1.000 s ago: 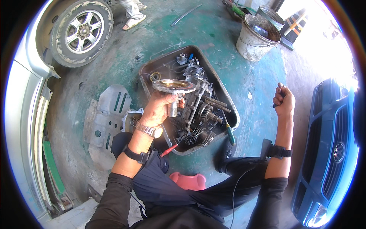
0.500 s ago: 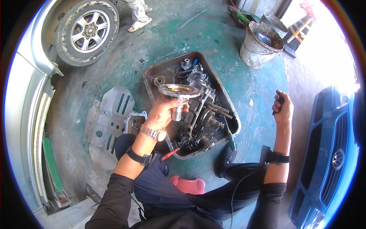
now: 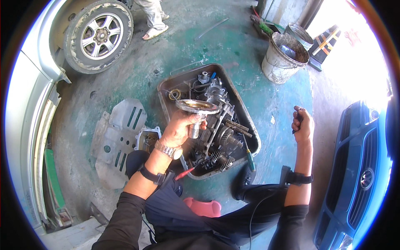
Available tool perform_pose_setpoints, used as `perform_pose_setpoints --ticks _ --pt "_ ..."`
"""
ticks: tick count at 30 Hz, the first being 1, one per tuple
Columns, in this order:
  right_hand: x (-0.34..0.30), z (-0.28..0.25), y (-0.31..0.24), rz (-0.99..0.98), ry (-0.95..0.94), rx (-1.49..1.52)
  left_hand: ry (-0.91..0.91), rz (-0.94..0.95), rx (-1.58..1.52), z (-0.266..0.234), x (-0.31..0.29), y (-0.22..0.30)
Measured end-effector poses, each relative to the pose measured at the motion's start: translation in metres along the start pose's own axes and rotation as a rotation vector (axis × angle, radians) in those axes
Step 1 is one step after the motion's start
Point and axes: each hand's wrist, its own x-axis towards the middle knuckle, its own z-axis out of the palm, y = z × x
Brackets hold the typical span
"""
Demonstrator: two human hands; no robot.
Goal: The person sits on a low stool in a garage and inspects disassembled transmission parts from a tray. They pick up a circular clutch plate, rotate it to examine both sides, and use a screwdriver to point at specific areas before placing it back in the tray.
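Head view, landmark: the dark, oil-stained metal drip tray (image 3: 246,125) lies on the green-painted concrete floor (image 3: 175,62); every place below is given from it.
Left hand: the left hand (image 3: 177,129) hangs over the tray's left side, fingers (image 3: 196,118) wrapped shut around the stem of a round, flanged steel hub with a short shaft (image 3: 196,107); the flange faces up, roughly level, and the shaft points down past the palm.
Right hand: the right hand (image 3: 303,124) is raised to the right of the tray, well apart from it, closed in a fist on a small dark object (image 3: 297,121); what that object is cannot be told.
In the tray: a greasy grey gearbox assembly with toothed gears (image 3: 216,141) fills the middle; a green-handled screwdriver (image 3: 249,156) lies along the near right rim, a red-handled tool (image 3: 185,173) pokes over the near left rim.
Left of the tray: a grey pressed-metal underbody shield (image 3: 114,139) lies flat on the floor, a small grey housing (image 3: 146,139) between it and the tray.
Beyond the tray: a dented grey metal bucket (image 3: 283,58) to the far right, a car wheel with a silver alloy rim (image 3: 98,35) to the far left, and another person's sandalled foot (image 3: 155,31) beside that wheel.
Right of the tray: the nose of a blue car (image 3: 358,166).
Handling judgement: the hub looks oily, so a full wrap on the stem suits it; keeping it over the tray means a slip lands on metal parts, not the floor, and holding the flange level should keep grit off its face.
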Motion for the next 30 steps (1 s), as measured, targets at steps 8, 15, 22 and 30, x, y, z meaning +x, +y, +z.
perform_pose_setpoints --ticks 8,15,22,30 --pt "-0.003 0.006 0.002 -0.017 -0.016 -0.079 0.029 -0.011 0.0 -0.001 -0.001 -0.001" --pt "-0.003 0.009 0.005 -0.022 -0.051 -0.089 0.04 -0.011 -0.011 -0.002 0.0 -0.002" --pt "-0.007 0.012 0.008 -0.064 -0.05 -0.147 0.133 -0.044 0.015 -0.004 0.001 -0.006" --pt "-0.012 0.014 0.008 -0.068 -0.076 -0.21 0.182 -0.091 -0.075 -0.007 0.002 -0.008"
